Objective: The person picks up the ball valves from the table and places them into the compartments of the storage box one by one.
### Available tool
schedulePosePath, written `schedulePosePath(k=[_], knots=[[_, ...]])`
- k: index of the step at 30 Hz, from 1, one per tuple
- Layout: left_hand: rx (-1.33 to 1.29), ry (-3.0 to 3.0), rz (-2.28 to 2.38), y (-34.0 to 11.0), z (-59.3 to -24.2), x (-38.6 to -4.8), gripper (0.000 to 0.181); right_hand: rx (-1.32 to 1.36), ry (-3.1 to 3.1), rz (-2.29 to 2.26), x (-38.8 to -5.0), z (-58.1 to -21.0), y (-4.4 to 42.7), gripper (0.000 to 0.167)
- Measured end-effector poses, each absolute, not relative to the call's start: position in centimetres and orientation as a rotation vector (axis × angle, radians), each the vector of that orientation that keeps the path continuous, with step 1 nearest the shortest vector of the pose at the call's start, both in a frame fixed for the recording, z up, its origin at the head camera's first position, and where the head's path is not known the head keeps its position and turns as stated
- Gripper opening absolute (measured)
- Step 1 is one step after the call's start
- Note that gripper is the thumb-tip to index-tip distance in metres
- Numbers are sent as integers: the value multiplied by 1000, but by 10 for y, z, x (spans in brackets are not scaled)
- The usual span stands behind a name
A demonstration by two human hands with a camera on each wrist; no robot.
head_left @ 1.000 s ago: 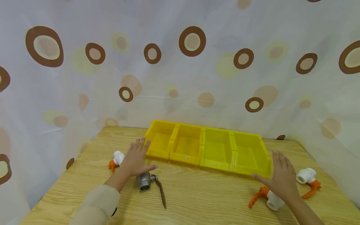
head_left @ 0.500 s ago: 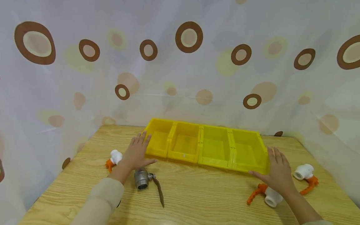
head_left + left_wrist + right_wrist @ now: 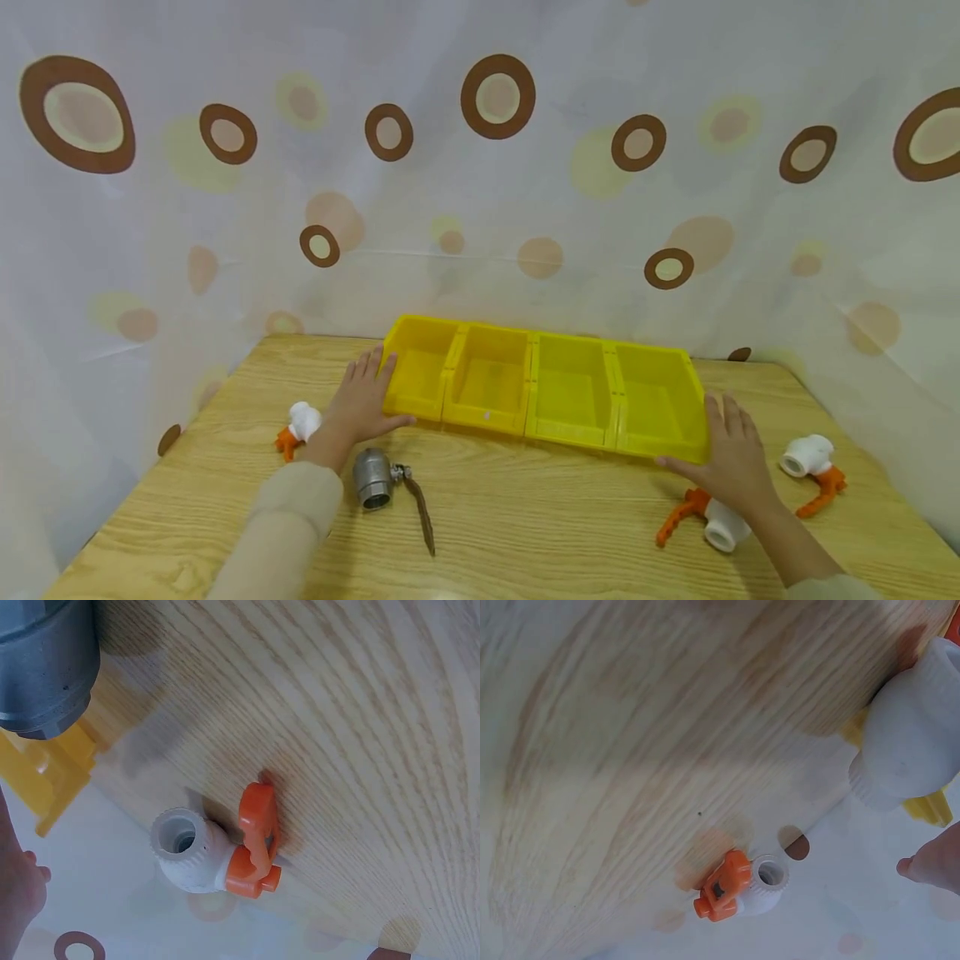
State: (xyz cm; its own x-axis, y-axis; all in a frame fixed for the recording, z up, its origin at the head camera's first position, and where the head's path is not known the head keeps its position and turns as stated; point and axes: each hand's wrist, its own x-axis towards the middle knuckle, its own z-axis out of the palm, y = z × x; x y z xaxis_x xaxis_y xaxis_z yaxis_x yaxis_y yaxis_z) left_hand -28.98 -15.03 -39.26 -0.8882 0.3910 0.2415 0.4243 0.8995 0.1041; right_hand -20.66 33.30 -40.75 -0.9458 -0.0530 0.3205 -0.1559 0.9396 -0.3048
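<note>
A row of several joined yellow bins (image 3: pixel 529 383) stands near the back of the table. At its left end is my left hand (image 3: pixel 362 408), fingers straight and thumb spread along the front. My right hand (image 3: pixel 738 462) lies likewise at the right end; both seem to touch the bins, though exact contact is unclear. Nothing is held. Just below the left hand lies a metal ball valve (image 3: pixel 372 479) with a long brown lever. A white plastic valve with an orange handle (image 3: pixel 195 859) lies left of that hand. Near the right wrist is another white valve (image 3: pixel 907 735), partly covered by the hand in the head view.
Farther right lies a third white valve (image 3: pixel 808 455) with an orange handle. The wooden table (image 3: pixel 540 533) ends at a patterned curtain (image 3: pixel 555 208) behind the bins.
Both hands have shifted slightly forward and closer against the bins' ends, uncovering more of the metal valve. The head view has tilted a little. The bins and valves appear to stay in place.
</note>
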Motion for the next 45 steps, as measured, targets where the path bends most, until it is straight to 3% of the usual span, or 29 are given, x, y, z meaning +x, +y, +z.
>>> schedulePosePath(k=[23, 45], knots=[[-523, -2974, -118, -146, -395, -301, 102, 180, -2853, 407, -220, -413, 327, 123], [-516, -3013, -236, -146, -398, -303, 104, 237, -2815, 424, -222, -417, 329, 116]])
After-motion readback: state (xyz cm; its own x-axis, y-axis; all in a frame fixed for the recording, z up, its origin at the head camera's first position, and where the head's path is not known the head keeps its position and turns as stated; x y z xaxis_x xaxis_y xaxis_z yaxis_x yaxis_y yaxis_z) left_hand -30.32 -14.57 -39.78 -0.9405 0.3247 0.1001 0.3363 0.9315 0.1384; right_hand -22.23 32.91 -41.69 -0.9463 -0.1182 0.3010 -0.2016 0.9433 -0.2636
